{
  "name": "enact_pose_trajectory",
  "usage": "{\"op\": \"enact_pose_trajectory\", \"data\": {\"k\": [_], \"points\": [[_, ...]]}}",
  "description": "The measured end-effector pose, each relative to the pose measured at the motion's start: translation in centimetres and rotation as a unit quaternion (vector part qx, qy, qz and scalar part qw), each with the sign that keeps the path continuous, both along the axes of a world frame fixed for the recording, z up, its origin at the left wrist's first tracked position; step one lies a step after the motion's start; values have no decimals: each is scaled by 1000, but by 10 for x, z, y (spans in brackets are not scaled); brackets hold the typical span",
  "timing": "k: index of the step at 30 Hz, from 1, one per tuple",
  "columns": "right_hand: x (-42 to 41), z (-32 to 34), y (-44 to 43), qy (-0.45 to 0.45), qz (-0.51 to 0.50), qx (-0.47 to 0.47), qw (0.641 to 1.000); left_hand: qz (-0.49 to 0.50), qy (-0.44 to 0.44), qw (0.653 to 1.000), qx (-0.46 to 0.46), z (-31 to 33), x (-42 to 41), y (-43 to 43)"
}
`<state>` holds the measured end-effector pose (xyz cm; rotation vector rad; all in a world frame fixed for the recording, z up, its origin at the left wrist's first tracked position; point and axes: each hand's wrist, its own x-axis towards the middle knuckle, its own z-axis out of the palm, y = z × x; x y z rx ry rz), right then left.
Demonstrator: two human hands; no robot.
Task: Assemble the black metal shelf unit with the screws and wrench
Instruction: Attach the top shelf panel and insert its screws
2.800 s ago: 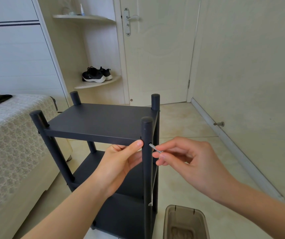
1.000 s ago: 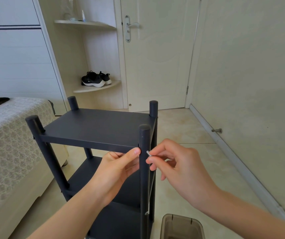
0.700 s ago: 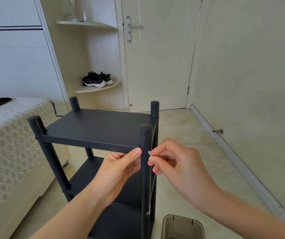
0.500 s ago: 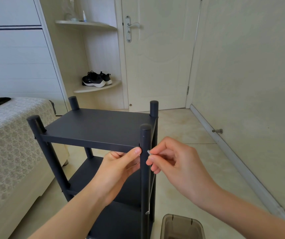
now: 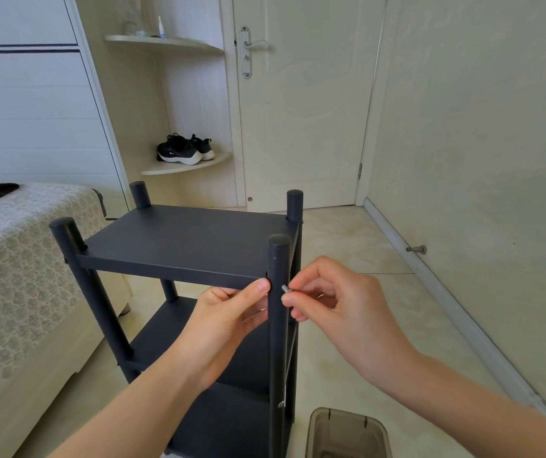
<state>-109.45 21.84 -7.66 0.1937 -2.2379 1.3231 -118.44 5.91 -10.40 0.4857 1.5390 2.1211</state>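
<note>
At the far left, the bed with a cream lace cover (image 5: 17, 266) stands just beside the black metal shelf unit (image 5: 182, 239). The unit is upright on the pale tiled floor (image 5: 347, 246), its top panel and lower panels seated between four round posts. The left hand (image 5: 228, 315) steadies the front right corner. Its grip is clenched on the unit there, with the thumb laid along the panel's front edge against the near front post (image 5: 278, 325) and the fingers tucked beneath the panel. Just right of that post sits the short silver metal screw (image 5: 285, 288), pinched in the grip of the right hand (image 5: 341, 312) between thumb and forefinger. A few seconds ago a long stretch of bare shank showed between the fingertips and the post. Now only a stub at the head end remains outside, and the right hand has closed in until it is almost touching the post. The screw has likely been wound in by hand and its thread has caught the panel. This corner probably needs only final tightening with the wrench, which is nowhere in view. Lower right, a translucent brown plastic box (image 5: 347, 434) sits on the floor near the unit's foot, its contents too dim to make out.
</note>
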Motion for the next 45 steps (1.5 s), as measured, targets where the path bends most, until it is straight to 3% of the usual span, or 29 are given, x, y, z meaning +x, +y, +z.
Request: {"op": "enact_pose_trajectory", "data": {"k": [4,9,14,16,20,29,45], "points": [[1,0,-1,5,-19,34,999,-1,4,1000,3,-1,0,1],[1,2,-1,-32,19,-65,997,15,-1,1000,3,-4,-1,2],[0,1,-1,-31,11,-48,998,18,7,1000,9,-5,-1,4],[1,1,0,-17,-4,-10,1000,27,8,1000,6,-6,-2,4],[0,-2,3,86,-59,226,969,29,4,999,26,-9,-3,5],[-2,3,0,42,-74,109,990,33,-3,998,45,-8,-2,7],[0,7,4,-14,-38,55,998,-15,1,999,49,-1,1,8]]}}
